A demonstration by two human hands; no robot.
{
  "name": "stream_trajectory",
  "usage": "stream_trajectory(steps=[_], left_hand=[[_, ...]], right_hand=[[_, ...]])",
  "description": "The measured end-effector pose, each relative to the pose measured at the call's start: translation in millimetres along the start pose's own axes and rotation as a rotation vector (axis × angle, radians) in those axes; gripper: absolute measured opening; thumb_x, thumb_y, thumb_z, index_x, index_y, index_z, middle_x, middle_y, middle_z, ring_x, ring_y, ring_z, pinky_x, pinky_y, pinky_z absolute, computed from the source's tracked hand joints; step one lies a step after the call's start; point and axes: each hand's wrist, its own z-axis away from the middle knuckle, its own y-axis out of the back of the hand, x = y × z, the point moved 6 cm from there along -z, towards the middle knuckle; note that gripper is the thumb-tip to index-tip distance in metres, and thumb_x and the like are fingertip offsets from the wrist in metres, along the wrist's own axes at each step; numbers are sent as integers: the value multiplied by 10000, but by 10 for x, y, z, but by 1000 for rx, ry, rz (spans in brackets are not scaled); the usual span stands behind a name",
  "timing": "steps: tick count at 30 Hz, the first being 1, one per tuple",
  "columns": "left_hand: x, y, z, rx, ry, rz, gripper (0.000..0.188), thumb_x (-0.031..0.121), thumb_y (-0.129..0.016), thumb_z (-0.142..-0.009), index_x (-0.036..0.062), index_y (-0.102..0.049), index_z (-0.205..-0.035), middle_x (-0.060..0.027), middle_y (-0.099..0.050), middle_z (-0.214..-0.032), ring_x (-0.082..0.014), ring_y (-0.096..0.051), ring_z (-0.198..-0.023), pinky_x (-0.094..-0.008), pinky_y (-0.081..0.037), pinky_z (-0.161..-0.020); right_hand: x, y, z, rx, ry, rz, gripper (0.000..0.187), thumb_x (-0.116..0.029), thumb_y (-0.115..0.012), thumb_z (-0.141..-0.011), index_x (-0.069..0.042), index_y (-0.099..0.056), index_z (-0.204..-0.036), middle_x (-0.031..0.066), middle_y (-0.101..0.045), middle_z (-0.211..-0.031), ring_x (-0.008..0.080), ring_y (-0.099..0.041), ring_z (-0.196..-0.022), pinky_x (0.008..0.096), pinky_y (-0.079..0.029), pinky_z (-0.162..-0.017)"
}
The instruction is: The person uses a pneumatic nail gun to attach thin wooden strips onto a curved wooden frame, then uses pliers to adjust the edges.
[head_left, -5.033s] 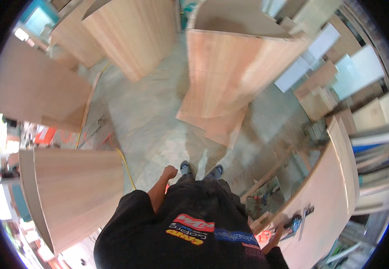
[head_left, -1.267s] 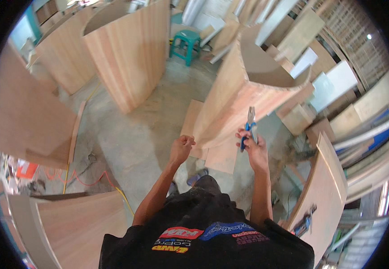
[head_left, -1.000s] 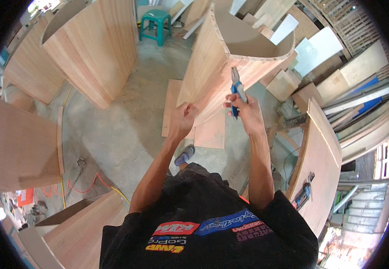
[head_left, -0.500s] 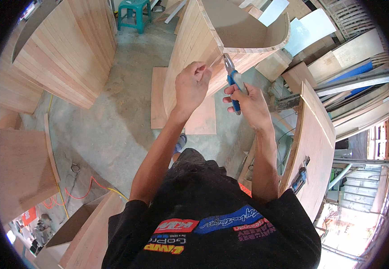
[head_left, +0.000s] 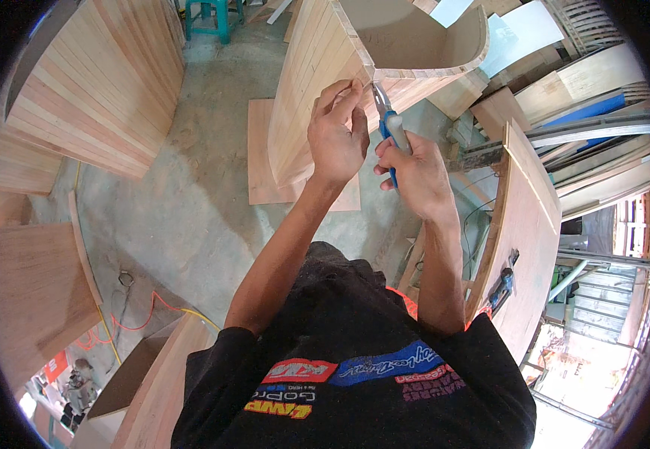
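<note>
My right hand point(head_left: 418, 168) grips a pair of pliers point(head_left: 394, 127) with blue and grey handles. The metal jaws point up at the front corner of a curved wooden piece point(head_left: 306, 112) built of narrow light strips, and reach its top rim. Just left of the jaws, my left hand point(head_left: 338, 142) is raised against the same corner with bent fingers. Its fingertips are close to the strip edge; whatever they pinch, if anything, is too small to make out.
Another curved strip-built piece point(head_left: 104, 90) stands at the left. A flat board point(head_left: 261, 150) lies under the worked piece. At the right is a wooden panel point(head_left: 520, 239) with a dark tool point(head_left: 502, 288) on it. A green stool point(head_left: 224, 22) and an orange cord point(head_left: 139, 326) are on the floor.
My left hand has moved up and right to the corner, its fingers now at the edge. The pliers stay at the rim, tilted slightly more upright. The view has shifted a little.
</note>
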Motion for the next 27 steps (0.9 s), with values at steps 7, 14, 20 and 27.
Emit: stream_trajectory(steps=[7, 14, 20, 27], left_hand=[[-13, -45, 20, 25, -58, -56, 352, -18, -712, -806, 43, -707, -1153, -139, -655, -1203, -329, -660, -952, -395, -548, -815], [4, -120, -166, 55, -239, -388, 399, 71, -779, -805, 32, -691, -1192, -147, -668, -1195, -338, -648, -1041, -391, -528, -908], [-37, -104, -174, 28, -264, -463, 415, 87, -773, -803, 17, -681, -1202, -130, -678, -1183, -310, -668, -999, -378, -555, -843], [-55, -202, -144, 99, -316, -448, 401, 91, -785, -798, 9, -700, -1182, -134, -689, -1166, -310, -681, -981, -365, -561, -820]], right_hand=[[35, 62, -51, 52, 22, 35, 202, -158, -576, -824, 23, -599, -736, 47, -549, -618, 118, -513, -598, 311, -392, -540], [257, 29, -123, -2, 101, -127, 166, -120, -564, -866, -1, -570, -750, 11, -522, -630, 87, -467, -591, 288, -375, -551], [319, -63, -134, -97, 0, -416, 70, -47, -563, -852, -28, -552, -785, 18, -518, -684, 83, -443, -575, 304, -354, -479], [733, -43, 184, -401, -130, -956, 109, 47, -526, -717, -16, -542, -806, 145, -568, -852, 179, -509, -533, 320, -357, -409]])
